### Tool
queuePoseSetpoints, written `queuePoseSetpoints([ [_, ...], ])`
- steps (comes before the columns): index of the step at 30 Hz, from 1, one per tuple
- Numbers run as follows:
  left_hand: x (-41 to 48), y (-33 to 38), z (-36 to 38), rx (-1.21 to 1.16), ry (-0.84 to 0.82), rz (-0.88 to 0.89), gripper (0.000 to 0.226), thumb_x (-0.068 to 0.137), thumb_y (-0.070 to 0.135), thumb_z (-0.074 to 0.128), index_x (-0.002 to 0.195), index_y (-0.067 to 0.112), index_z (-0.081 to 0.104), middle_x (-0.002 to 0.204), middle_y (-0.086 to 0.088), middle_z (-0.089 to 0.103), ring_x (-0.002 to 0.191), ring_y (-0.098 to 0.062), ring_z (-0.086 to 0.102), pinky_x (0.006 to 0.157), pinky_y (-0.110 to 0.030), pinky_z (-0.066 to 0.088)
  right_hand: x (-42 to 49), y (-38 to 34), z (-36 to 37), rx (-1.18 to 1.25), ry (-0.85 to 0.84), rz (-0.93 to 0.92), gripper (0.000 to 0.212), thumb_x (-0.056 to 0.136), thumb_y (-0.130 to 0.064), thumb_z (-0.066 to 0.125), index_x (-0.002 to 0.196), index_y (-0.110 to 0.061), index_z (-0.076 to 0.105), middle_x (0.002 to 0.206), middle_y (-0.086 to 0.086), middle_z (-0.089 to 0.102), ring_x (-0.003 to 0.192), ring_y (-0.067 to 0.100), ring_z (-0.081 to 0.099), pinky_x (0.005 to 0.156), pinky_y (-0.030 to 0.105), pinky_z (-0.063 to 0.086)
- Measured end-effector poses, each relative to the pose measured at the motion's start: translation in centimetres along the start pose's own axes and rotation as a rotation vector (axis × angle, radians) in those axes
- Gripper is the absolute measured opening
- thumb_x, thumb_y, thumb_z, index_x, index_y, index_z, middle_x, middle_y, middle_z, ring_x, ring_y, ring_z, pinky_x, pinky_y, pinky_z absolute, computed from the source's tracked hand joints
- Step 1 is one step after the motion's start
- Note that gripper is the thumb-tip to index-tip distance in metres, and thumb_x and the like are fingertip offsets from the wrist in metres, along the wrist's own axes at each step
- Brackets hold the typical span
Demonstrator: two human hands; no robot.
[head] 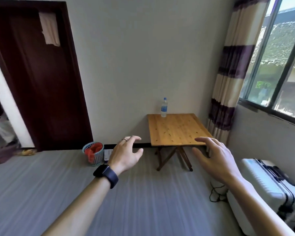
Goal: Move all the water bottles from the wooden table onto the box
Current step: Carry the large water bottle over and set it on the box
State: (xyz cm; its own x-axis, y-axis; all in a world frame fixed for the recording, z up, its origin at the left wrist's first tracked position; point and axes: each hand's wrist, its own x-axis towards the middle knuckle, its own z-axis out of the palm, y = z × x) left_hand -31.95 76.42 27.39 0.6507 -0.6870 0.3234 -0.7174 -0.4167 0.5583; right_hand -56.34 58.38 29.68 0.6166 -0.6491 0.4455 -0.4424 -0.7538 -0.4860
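— Beyond both hands, at the far edge of the wooden table (177, 129), one water bottle (164, 107) stands upright against the wall. Is that the only one?

— It's the only one I can see. Clear plastic, blue cap, blue label round the middle, and it looks close to full.

— And the hands?

— Both empty. The left hand (126, 154), with a ring on one finger and a dark smartwatch (106, 175) on the wrist, is spread loosely with the fingers curled a little. The right hand (215, 157) is spread too, palm down, its fingertips overlapping the table's near edge in the view. Neither touches the bottle, which sits well past them, a bit nearer the left hand's side.

— How should it handle?

— My guess is moderately heavy for its size if it really is full, so it should stand steady. Thin plastic walls give under a hard squeeze, and the smooth surface could slip. I'd wrap the fingers round the body at the label, where it's firmest, rather than pinch the cap.

— And the box?

— I can't see one. A white suitcase (269, 189) lies below the right hand, and a blue basket (94, 155) with something red sits left of the left hand. Nothing here is clearly a box.
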Motion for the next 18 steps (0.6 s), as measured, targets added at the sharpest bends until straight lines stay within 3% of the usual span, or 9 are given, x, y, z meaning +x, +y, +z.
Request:
queuePoseSetpoints([
  [8, 16.8, -6.5, 4.6, 0.021, -0.05, -0.043, 0.041, 0.091, 0.036, 0.063, 0.131, 0.028, 0.055, 0.136, -0.001, 0.056, 0.129, -0.023, 0.048, 0.106, -0.035, 0.04, 15.3, 3.7, 7.9, -0.005, -0.059, 0.034, 0.041, 0.093, -0.048, 0.062, 0.132, -0.035, 0.059, 0.14, -0.006, 0.057, 0.135, 0.019, 0.044, 0.107, 0.038, 0.038],
  [18, 34.2, -14.9, 12.3, 0.043, -0.065, -0.112, 0.038, 0.093, 0.034, 0.062, 0.13, 0.03, 0.057, 0.132, 0.002, 0.057, 0.129, -0.016, 0.048, 0.104, -0.028, 0.036, 32.3, 11.4, 23.0, 0.142, -0.126, 0.103, 0.037, 0.093, -0.045, 0.064, 0.128, -0.034, 0.061, 0.132, -0.007, 0.06, 0.127, 0.019, 0.052, 0.098, 0.035, 0.043],
])
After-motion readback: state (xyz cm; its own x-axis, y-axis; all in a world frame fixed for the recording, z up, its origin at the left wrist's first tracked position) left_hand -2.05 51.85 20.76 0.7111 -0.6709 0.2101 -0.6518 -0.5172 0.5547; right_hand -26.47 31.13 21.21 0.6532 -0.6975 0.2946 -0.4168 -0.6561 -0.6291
